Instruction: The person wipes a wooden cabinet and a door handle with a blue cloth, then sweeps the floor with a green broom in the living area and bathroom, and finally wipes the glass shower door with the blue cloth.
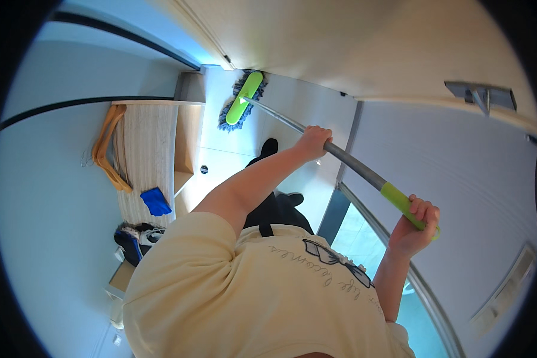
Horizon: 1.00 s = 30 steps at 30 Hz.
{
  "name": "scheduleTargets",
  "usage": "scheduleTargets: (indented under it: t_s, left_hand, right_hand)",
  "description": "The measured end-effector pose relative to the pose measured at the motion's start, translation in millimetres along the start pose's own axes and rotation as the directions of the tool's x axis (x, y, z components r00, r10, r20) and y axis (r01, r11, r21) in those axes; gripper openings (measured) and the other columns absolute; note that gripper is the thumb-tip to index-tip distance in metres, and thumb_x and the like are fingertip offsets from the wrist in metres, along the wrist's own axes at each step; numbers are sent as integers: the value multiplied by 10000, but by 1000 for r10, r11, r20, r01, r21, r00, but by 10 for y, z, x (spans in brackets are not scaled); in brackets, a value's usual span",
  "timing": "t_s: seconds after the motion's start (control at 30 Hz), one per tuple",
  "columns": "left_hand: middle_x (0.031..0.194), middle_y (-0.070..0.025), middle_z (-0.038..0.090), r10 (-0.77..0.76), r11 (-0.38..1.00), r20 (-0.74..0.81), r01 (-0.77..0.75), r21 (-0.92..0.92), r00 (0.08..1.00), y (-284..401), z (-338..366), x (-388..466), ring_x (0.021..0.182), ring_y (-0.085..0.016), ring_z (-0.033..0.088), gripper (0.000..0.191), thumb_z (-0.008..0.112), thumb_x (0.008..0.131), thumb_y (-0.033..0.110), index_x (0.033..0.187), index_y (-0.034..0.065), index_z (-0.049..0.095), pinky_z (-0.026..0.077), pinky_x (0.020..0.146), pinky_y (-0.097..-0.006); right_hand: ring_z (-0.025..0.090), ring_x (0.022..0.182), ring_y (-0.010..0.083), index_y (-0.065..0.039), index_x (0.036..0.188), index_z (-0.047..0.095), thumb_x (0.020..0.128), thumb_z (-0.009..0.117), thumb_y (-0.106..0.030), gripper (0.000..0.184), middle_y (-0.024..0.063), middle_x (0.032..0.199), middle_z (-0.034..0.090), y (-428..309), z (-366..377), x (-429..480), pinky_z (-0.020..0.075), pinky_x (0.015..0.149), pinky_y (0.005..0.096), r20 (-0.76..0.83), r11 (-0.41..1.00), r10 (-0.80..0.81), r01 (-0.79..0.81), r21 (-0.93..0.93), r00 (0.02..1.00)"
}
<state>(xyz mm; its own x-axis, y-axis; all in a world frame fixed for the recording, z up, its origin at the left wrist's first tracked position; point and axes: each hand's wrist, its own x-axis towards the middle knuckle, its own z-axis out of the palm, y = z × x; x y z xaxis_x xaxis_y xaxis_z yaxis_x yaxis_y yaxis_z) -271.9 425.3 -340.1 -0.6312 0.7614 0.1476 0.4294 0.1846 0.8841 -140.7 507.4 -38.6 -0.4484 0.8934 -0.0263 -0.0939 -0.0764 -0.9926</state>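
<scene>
A flat mop lies ahead of my feet, its bright green plate (pixel 252 89) and blue-grey fringe (pixel 229 121) resting on the pale tiled floor (pixel 223 152) near the foot of a door. From the plate a grey metal pole (pixel 355 165) slants back toward my right side and ends in a green grip (pixel 398 199) with a hanging loop. My left hand (pixel 314 142) is wrapped around the middle of the pole. Up at the grip's end, my right hand (pixel 423 221) has its fingers closed around the green part.
The door (pixel 340 49) carries a lever handle (pixel 481 96). On the left stands a wooden cabinet (pixel 150 138) with wooden hangers (pixel 107 147) and a blue cloth (pixel 155 201). A round black fitting (pixel 204 169) sits on the floor. A metal-framed doorway (pixel 387 232) opens at right.
</scene>
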Motion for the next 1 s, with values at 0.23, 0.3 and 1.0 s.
scheduleTargets:
  t_s: [0.23,0.3,1.0]
  left_hand:
    - [694,-57,574,152,988,315,-151,-27,937,373,804,-140,754,-286,572,144,628,653,46,736,121,538,420,695,-418]
    - [703,-63,575,228,974,402,-213,-84,887,450,1039,-147,760,-293,573,144,635,650,54,737,118,540,422,682,-430]
    - [891,-105,559,18,933,884,-325,153,467,1038,2514,-1513,995,-294,540,238,597,636,20,859,99,611,311,999,-547]
  right_hand:
    - [422,731,165,-121,686,384,886,461,-105,215,3,679,393,-47,-972,-487,364,895,410,-190,999,-26,30,16,981]
    - [441,771,171,-111,711,398,890,459,-106,189,7,709,428,-53,-1253,-639,355,925,420,-232,1000,-27,24,-14,972]
    - [577,1014,187,-38,1340,441,833,622,-60,539,144,1132,605,-275,-3286,-2184,446,835,278,-95,575,698,-635,-516,710]
